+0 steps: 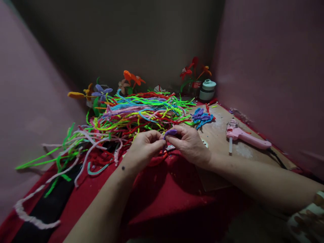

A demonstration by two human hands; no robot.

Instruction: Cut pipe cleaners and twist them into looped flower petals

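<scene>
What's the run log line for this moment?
left hand: pinching purple fuzzy piece | right hand: pinching same piece | fuzzy stems: heaped beyond hands | pink glue gun: lying on board

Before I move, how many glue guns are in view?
1: the pink plastic glue gun lies on the brown board, beyond the right forearm. The heap of fuzzy coloured stems could hide another.

The purple pipe-cleaner piece [171, 132] is fuzzy and small, bent into a curve at its top, its thin lower end hanging down, pinched between both hands [151, 143] [186, 140] above the red-covered counter [162, 202].
</scene>
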